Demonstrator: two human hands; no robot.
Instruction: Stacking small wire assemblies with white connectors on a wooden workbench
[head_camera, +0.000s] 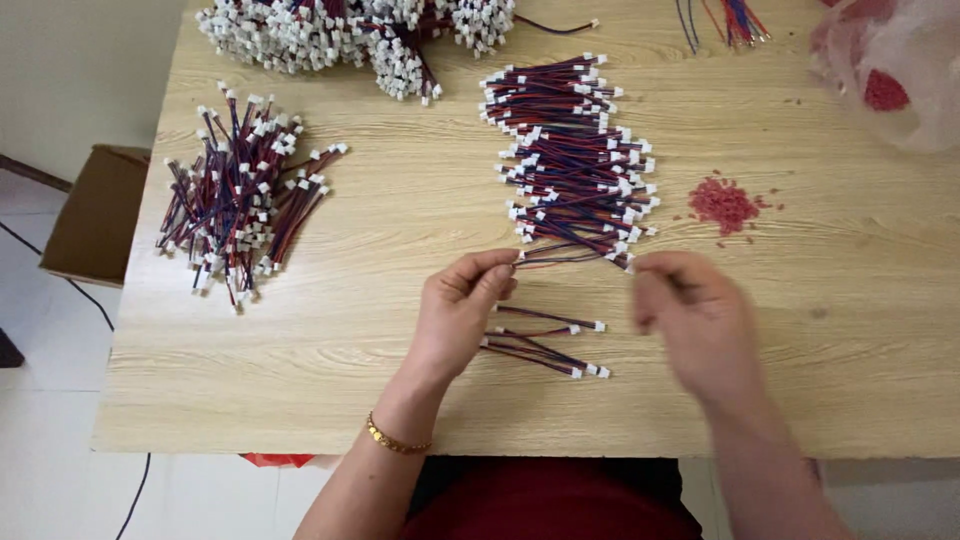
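Fingers of left hand and right hand pinch opposite ends of one wire; long axis runs left-right, just above tabletop, at wire pile's near edge.

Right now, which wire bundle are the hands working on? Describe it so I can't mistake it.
On the wooden table, find the big fanned heap of wires at centre. The held wire spans its near edge, pinched between the left hand and right hand; unlike its neighbours, it is lifted, not lying loose.
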